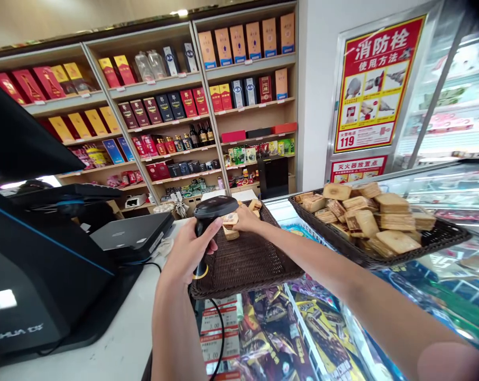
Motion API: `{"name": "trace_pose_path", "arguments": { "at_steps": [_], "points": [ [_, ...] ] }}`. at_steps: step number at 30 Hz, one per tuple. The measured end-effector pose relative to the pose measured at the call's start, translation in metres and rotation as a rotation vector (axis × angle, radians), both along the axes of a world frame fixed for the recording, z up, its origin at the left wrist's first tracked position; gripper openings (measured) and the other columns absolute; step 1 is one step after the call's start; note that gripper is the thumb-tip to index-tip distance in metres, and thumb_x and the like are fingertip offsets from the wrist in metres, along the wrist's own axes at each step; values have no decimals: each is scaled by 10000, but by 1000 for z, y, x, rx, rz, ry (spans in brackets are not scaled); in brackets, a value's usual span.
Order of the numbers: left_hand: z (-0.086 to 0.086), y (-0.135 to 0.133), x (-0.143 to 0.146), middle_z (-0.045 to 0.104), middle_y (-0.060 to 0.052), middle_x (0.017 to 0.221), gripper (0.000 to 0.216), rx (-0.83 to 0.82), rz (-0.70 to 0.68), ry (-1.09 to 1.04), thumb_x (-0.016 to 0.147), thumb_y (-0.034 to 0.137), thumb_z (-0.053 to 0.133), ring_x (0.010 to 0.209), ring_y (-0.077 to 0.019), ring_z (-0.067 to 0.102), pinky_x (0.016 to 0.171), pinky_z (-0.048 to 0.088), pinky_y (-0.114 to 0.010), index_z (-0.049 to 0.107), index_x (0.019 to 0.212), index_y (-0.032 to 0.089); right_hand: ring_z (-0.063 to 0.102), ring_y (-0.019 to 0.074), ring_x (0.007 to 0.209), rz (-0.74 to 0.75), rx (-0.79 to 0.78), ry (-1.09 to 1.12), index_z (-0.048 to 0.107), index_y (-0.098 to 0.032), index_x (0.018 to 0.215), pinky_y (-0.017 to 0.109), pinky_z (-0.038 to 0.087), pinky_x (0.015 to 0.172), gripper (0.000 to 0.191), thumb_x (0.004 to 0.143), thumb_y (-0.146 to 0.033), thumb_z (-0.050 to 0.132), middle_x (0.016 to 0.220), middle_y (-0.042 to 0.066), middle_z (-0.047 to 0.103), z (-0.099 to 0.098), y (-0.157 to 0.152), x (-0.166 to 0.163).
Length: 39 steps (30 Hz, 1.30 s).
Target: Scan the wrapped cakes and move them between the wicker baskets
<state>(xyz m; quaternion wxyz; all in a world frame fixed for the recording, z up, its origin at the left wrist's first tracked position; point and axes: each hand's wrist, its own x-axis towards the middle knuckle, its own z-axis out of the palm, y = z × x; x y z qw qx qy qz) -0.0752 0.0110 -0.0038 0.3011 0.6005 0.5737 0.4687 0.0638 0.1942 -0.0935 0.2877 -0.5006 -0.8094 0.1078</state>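
My left hand (187,247) is wrapped round the handle of a black barcode scanner (215,207), whose head points to the right. Just beyond it, my right hand (246,218) grips a small wrapped pastry (230,218) with a barcode label facing up, close to the scanner head. Under both hands lies a dark brown woven basket (251,264). Several more wrapped pastries (255,205) sit at its far end, partly hidden by my right hand. To the right, a second woven basket (330,244) is heaped with similar wrapped pastries (393,203).
Both baskets rest on a glass-topped freezer (314,338) with packaged goods inside. A checkout terminal (37,264) and a flat black device (130,233) stand on the white counter (120,338) at left. The scanner's cable (222,328) hangs down in front. Stocked shelves (164,84) line the back wall.
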Motion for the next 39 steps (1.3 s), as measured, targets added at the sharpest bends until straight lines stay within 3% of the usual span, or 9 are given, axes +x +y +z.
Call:
{"name": "trace_pose_path", "arguments": {
  "at_steps": [3, 8, 12, 28, 35, 39],
  "points": [
    [1, 0, 6, 611, 20, 567, 528, -10, -30, -26, 724, 674, 718, 532, -133, 544, 531, 404, -237, 546, 850, 191, 550, 272, 1137, -81, 63, 28, 591, -175, 1166, 350, 460, 940, 518, 702, -337, 753, 1230, 118, 562, 8, -35, 46],
    [5, -7, 25, 599, 27, 562, 518, -83, -147, -99, 746, 656, 716, 528, -125, 518, 517, 370, -229, 548, 895, 189, 577, 258, 1032, -281, 338, 112, 559, -193, 1143, 358, 491, 853, 459, 716, -278, 701, 1128, 90, 558, 15, -101, 122],
    [5, -10, 40, 578, 29, 562, 500, -81, -170, -58, 759, 636, 713, 518, -128, 507, 499, 343, -231, 564, 904, 181, 584, 281, 1032, -430, 431, 52, 541, -197, 1115, 364, 489, 811, 444, 700, -233, 694, 1097, 89, 562, 21, -122, 152],
    [3, -18, 66, 550, 44, 565, 432, -35, -217, 79, 800, 596, 687, 462, -107, 473, 433, 288, -215, 600, 912, 188, 590, 261, 1003, -437, 328, -99, 530, -191, 1136, 339, 451, 746, 451, 729, -285, 699, 1124, 89, 573, 34, -138, 153],
    [1, -11, 66, 559, 43, 575, 457, -29, -261, 91, 783, 611, 692, 512, -124, 529, 482, 359, -220, 598, 937, 191, 546, 266, 1083, -408, 290, -124, 535, -199, 1119, 344, 473, 814, 434, 749, -327, 722, 1126, 92, 573, 30, -135, 147],
    [1, -11, 65, 573, 38, 576, 472, -18, -208, 108, 777, 639, 681, 521, -132, 526, 503, 361, -231, 592, 916, 197, 543, 282, 1106, -487, 254, -162, 532, -177, 1133, 357, 480, 829, 421, 768, -296, 704, 1159, 120, 565, 34, -128, 161]
  ]
}}
